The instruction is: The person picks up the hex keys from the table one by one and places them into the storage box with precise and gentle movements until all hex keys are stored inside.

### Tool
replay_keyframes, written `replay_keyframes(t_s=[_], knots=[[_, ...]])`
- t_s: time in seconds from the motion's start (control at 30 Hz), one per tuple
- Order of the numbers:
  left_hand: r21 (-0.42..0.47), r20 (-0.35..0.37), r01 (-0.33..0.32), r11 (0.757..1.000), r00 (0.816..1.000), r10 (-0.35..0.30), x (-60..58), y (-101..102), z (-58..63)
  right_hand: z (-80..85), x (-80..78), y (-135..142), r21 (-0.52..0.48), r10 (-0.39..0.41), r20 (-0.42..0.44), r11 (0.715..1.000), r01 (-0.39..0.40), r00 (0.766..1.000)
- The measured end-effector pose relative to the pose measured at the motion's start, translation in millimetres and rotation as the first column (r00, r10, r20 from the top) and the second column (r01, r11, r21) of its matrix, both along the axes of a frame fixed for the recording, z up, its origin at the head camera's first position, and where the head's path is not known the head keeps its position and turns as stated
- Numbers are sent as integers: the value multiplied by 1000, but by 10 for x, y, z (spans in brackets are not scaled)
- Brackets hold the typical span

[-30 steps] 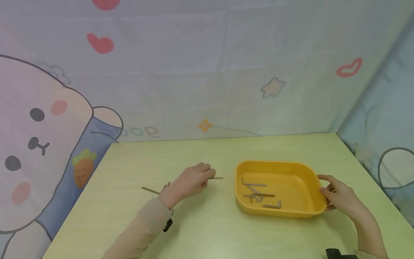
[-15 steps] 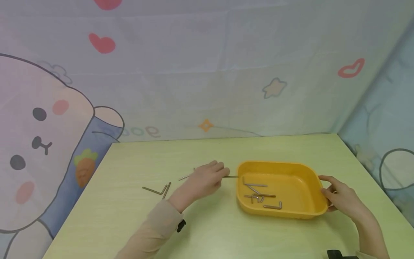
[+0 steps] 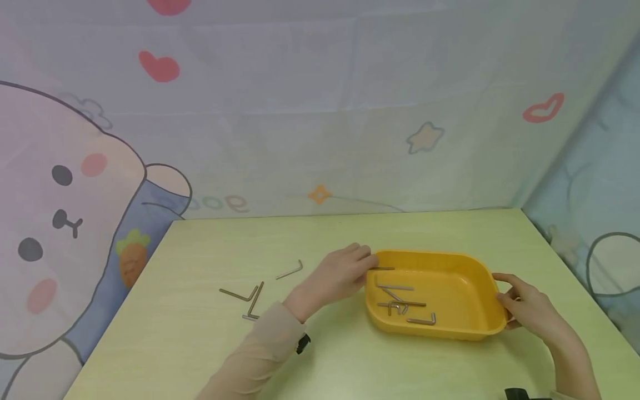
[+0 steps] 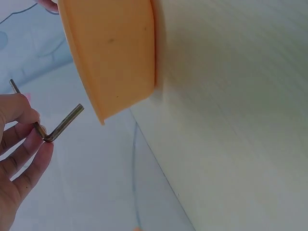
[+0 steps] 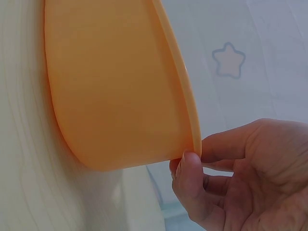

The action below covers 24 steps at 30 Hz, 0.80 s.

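Note:
My left hand [image 3: 337, 276] pinches a metal hex key [image 4: 65, 122] by its long arm, its bent short arm pointing out past the fingers in the left wrist view. This hand is at the left rim of the yellow tray [image 3: 425, 331], and one end of the key reaches over the inside. Several other hex keys [image 3: 421, 321] lie in the tray's left half, some crossing. With thumb and fingers, my right hand [image 3: 534, 305] grips the tray's right end; the right wrist view shows the thumb [image 5: 188, 175] against the rim.
Left of the tray, a few more hex keys lie on the pale wooden table [image 3: 320, 366]: a lone hex key [image 3: 289, 273] farther back and a cluster with another hex key [image 3: 235, 294]. A printed curtain [image 3: 300, 111] hangs behind the table.
My left hand has moved right, carrying the hex key from the open table to the tray's left rim. The keys behind the arm have come into sight. My right hand stays on the tray.

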<state>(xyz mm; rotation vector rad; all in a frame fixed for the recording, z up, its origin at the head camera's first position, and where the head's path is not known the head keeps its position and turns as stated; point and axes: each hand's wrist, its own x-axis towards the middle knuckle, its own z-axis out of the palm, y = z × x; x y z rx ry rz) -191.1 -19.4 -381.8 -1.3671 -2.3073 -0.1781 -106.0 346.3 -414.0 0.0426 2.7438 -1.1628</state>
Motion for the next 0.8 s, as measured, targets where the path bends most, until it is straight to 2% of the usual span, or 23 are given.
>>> replay_keyframes(t_s=[0.23, 0.37, 0.63, 0.8], knots=[[-34, 45, 7, 999, 999, -6, -37, 161, 46, -7, 0, 0, 3, 2, -4, 1000, -2, 1000], [-50, 99, 16, 999, 995, -11, -86, 255, 58, -15, -2, 4, 4, 1, -8, 1000, -1, 1000], [-112, 200, 30, 993, 980, -7, -209, 413, 43, -31, -3, -4, -5, 0, -15, 1000, 0, 1000], [-184, 211, 41, 982, 977, -1, -317, 524, -21, -32, 0, -3, -5, 3, -22, 1000, -3, 1000]])
